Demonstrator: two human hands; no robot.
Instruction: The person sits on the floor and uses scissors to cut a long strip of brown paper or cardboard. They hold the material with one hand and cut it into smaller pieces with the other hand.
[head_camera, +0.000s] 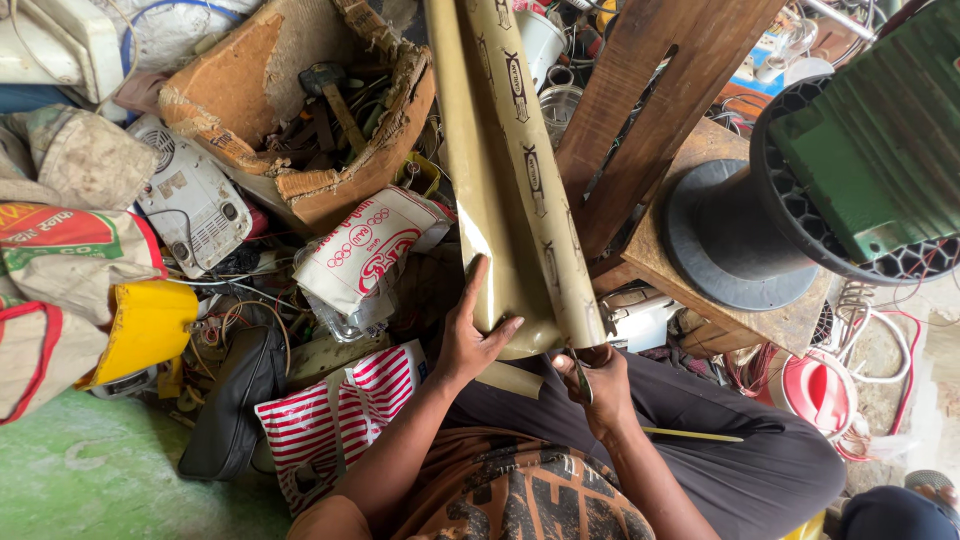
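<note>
A long roll of olive-tan sheet with dark printed marks stands tilted from my lap up past the top of the view. My left hand grips its lower end from the left, thumb on the sheet. My right hand is closed on a pair of scissors at the sheet's bottom edge; the blades are mostly hidden. A cut strip of the same sheet lies under the roll on my lap. A thin yellow stick rests across my dark trousers.
A torn cardboard box with a hammer and tools sits at upper left. Sacks, a yellow container and a red-striped bag crowd the left. At right a black spool rests on a wooden stool, with wires beyond.
</note>
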